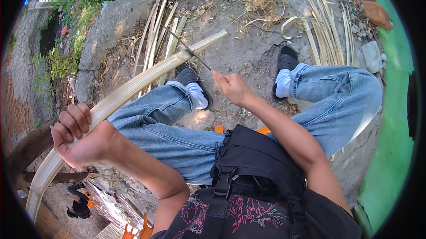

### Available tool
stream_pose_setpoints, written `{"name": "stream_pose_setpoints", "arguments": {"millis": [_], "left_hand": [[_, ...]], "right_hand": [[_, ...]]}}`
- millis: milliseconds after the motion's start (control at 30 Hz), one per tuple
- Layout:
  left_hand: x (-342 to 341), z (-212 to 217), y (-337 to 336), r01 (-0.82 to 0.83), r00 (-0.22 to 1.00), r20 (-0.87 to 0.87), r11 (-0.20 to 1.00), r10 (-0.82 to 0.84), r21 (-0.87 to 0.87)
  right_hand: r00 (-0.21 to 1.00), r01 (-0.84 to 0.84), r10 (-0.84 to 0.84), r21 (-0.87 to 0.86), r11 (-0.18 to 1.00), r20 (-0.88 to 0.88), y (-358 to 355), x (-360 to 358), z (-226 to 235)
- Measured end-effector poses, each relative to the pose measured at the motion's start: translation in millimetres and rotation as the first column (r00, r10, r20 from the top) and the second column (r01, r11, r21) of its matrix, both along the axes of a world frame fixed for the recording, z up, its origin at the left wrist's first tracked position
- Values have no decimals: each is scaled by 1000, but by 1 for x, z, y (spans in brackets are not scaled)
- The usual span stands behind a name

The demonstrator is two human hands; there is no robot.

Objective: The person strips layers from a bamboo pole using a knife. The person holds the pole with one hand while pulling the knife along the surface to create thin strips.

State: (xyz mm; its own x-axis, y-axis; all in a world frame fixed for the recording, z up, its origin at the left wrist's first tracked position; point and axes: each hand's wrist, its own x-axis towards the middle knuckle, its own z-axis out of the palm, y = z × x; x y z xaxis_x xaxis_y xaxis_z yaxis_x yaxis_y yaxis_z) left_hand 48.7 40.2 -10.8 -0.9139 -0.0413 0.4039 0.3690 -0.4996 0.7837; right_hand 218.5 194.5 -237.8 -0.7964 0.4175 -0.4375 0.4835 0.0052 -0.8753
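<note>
A long, pale split bamboo strip [133,83] runs slantwise from the lower left up to the middle of the head view. My left hand [80,135] is closed around it, near my left thigh. In my closed right hand [234,89] is a thin, dark-bladed knife [200,60], its handle mostly hidden by the fingers. The blade lies across the strip close to its far end, over my left sandal [188,76]. From this angle I cannot tell how deep the edge sits in the bamboo.
Split strips lie on the ground at the left [153,39] and in a bundle [326,30] at the right. Curled shavings [264,6] are scattered ahead. A stone block [117,21] borders the left, a green wall [386,159] the right. Another person [80,202] appears at lower left.
</note>
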Motion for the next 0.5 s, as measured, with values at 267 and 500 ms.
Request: {"name": "stream_pose_setpoints", "arguments": {"millis": [267, 500], "left_hand": [[7, 10, 6, -4, 1000, -17, 1000, 4, 12], [-4, 2, -2, -63, 998, 22, 998, 63, -3]], "right_hand": [[995, -48, 46, -20, 999, -91, 8, 1, -10], [998, -36, 36, -1, 999, -49, -9, -10, 17]]}}
